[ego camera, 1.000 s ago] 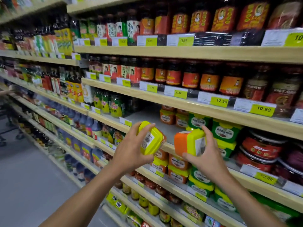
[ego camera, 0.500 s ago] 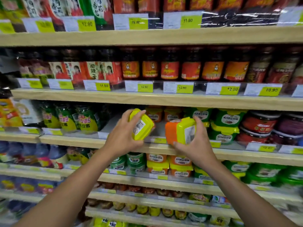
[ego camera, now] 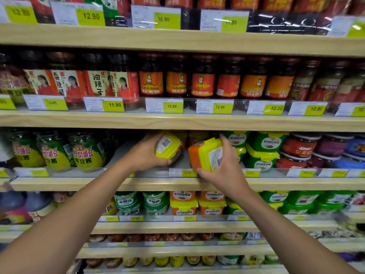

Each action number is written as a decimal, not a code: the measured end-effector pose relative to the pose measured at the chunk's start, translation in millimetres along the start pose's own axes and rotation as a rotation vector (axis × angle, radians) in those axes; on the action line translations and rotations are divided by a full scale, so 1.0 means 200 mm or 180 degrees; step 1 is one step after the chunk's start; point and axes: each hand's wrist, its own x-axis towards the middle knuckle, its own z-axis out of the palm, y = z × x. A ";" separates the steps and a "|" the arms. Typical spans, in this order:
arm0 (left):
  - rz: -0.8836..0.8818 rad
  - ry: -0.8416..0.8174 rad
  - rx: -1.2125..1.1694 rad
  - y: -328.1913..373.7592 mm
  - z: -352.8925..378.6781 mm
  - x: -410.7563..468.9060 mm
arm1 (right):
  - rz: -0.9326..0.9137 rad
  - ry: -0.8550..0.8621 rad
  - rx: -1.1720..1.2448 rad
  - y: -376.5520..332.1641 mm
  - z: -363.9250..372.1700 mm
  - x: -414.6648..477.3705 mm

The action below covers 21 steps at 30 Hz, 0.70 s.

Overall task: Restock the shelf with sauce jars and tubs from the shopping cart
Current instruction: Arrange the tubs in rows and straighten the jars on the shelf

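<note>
My left hand (ego camera: 144, 153) grips a yellow-lidded sauce tub (ego camera: 167, 148), tilted so its barcode faces me, just inside the middle shelf (ego camera: 177, 183). My right hand (ego camera: 227, 171) holds a second tub (ego camera: 203, 155), orange with a yellow lid, tipped on its side over the shelf's front edge. Both tubs sit in front of a gap in the row, with orange tubs (ego camera: 195, 136) at the back of it. Green tubs with yellow lids (ego camera: 262, 151) are stacked right of my right hand.
Green-and-yellow jars (ego camera: 85, 155) stand on the same shelf to the left. Dark chili sauce jars (ego camera: 203, 80) fill the shelf above. Red-lidded tubs (ego camera: 298, 149) sit at the far right. Below, stacked orange tubs (ego camera: 183, 204) and green tubs (ego camera: 156, 202) line the lower shelf.
Both hands have carried the tubs forward, into the mouth of the middle shelf. The view has turned to face the shelves squarely and moved closer.
</note>
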 end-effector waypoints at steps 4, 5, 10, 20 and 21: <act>0.0156 -0.0253 -0.0164 -0.07 0.00 0.05 | 0.0060 0.0012 -0.0056 0.00 0.05 0.03; 0.0167 -0.0342 -0.0170 -0.09 0.00 0.06 | 0.0069 0.0020 -0.0069 0.00 0.06 0.04; 0.0019 -0.0802 -0.0457 -0.19 -0.01 0.13 | 0.0035 0.0013 -0.0282 -0.01 0.11 0.13; 0.0464 -0.1283 -0.0004 -0.25 -0.07 0.16 | -0.0048 -0.0030 -0.0890 -0.01 0.23 0.27; 0.0510 -0.1205 0.0098 -0.24 -0.07 0.14 | -0.0068 -0.0042 -0.0931 -0.01 0.24 0.28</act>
